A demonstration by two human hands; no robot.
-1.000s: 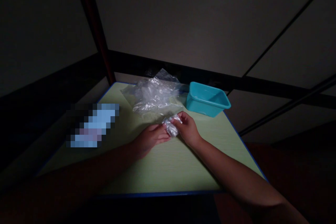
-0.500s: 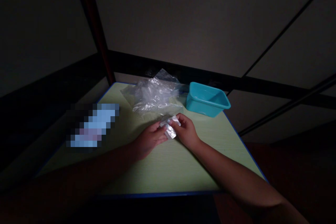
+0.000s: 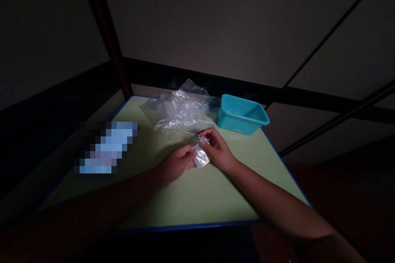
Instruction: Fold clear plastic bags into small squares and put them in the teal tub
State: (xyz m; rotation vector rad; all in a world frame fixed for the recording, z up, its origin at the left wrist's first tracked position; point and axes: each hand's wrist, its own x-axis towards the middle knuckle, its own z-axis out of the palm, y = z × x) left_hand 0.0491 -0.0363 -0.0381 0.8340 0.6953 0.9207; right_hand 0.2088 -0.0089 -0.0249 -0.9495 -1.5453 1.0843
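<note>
Between my hands is a small folded piece of clear, shiny plastic [image 3: 201, 158], perhaps a folded plastic bag, held above the middle of the table. My left hand [image 3: 175, 164] pinches its left edge between thumb and fingers. From the right, my right hand [image 3: 218, 150] grips its upper edge, thumb on top and fingers curled behind. Just beyond my hands lies a loose, crumpled heap of clear plastic bags [image 3: 182, 109]. How many sheets are in that heap I cannot tell.
A turquoise plastic basket [image 3: 242, 125] stands at the table's back right corner. On the left lies a blurred-out bright rectangular object [image 3: 112, 148]. The pale green table [image 3: 185, 209] has a blue edge, and wall panels rise close behind it. The room is dim.
My right hand has shifted its grip, its fingers curling more over the upper edge of the folded plastic. More of the plastic's front face shows. The view has moved slightly.
</note>
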